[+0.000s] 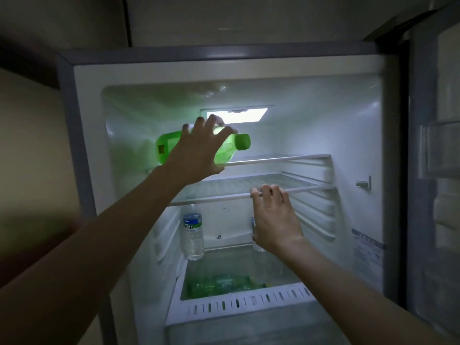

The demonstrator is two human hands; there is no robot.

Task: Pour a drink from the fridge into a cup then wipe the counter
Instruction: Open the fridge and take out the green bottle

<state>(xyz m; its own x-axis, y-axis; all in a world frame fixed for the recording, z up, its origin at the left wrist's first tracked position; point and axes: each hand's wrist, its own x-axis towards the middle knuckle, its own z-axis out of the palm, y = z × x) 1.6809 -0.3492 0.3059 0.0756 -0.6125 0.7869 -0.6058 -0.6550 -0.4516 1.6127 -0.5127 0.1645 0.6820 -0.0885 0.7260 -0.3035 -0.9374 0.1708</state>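
She has the green plastic drink bottle lying on its side at the front left of the white wire upper shelf, its green cap pointing right. Her left hand comes over it from above, fingers spread and curled round the shoulder, thumb underneath. I can't tell whether the bottle rests on the shelf or is already lifted clear. Her right hand hooks its fingers over the front edge of the clear glass middle shelf, steadying her.

From where I stand, that grip sits close to the neck, so the heavy end will likely want to sag. I'd slide the palm nearer the label, bring the bottle straight out cap first, and turn it upright only once it is past the shelf lip.

The white fridge interior is lit by the lamp panel at the back, and the room around it is dim. A clear water bottle stands below, above the white crisper drawer. No cup or bench in sight.
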